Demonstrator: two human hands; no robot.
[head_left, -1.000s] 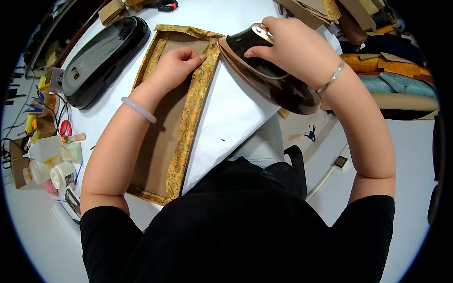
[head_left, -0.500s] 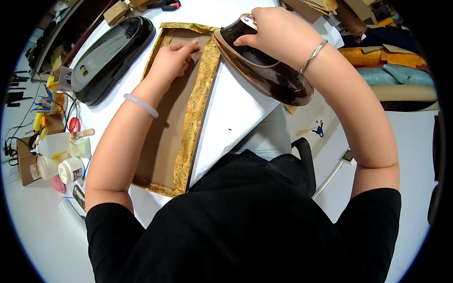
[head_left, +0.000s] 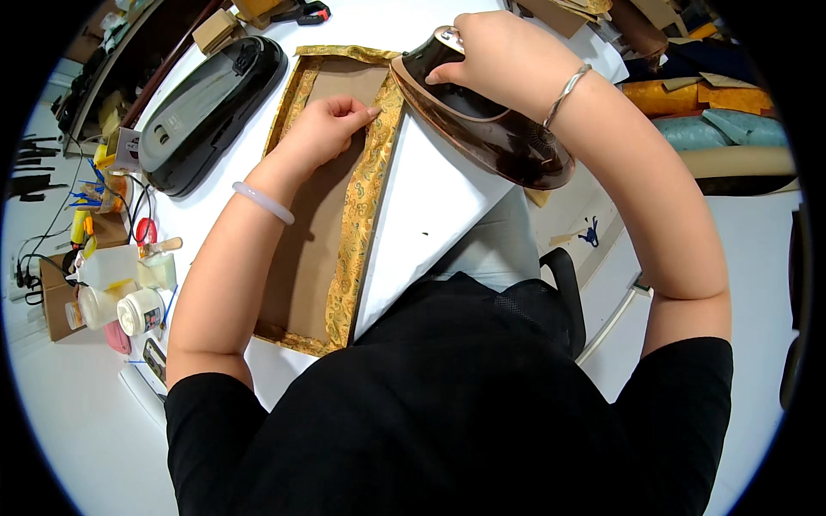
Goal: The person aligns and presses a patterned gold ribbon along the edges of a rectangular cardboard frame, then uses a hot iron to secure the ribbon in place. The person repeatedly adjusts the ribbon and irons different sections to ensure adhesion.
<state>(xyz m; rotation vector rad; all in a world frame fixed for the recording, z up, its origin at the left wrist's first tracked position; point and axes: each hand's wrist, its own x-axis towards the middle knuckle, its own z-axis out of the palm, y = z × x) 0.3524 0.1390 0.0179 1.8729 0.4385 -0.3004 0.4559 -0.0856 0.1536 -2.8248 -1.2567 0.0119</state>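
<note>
A shallow rectangular tray or box part lies on the white table, with a brown board base (head_left: 301,249) and edges wrapped in gold patterned brocade fabric (head_left: 354,232). My left hand (head_left: 327,129) reaches over the base, thumb and forefinger pinched at the inner edge of the right-hand brocade strip, near its far end. Shut round the handle of a dark brown, glossy clothes iron (head_left: 482,129), my right hand (head_left: 490,56) holds it tilted, its tip beside the far right corner of the brocade edge. My palm hides most of the iron's handle.
The iron's black charging base (head_left: 211,116) stands left of the tray. Farther left are white jars (head_left: 140,311), a wooden-handled brush (head_left: 163,246) and cables. A black-and-red tool (head_left: 310,12) lies at the far edge. Fabric rolls (head_left: 723,133) are stacked at right.
My left hand has moved nearer to me and rightward, from above the board to the brocade strip's inner edge. The iron in my right hand has hardly moved.
</note>
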